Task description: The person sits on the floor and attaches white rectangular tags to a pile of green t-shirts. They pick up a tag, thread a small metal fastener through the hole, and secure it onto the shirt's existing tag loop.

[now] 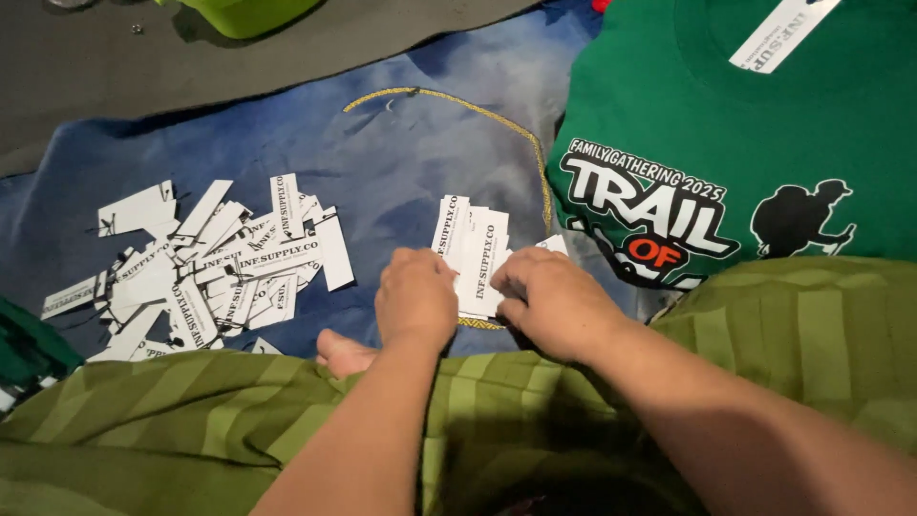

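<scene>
Two bare hands meet over a small fanned stack of white paper tags (475,250) lying on a blue cloth (382,153). Left hand (416,298) sits curled at the stack's left edge, fingers bent down onto the tags; right hand (554,301) pinches the stack's right edge, thumb and fingers closed on the paper. Further left on the same cloth lies a loose heap of similar white tags (205,272), well apart from the stack. A folded green T-shirt (764,143) with a white and orange print lies to the right, with one more white tag (778,33) on its collar. Green striped fabric (239,420) covers the person's lap, with a bare toe (342,352) just beside the left wrist.
</scene>
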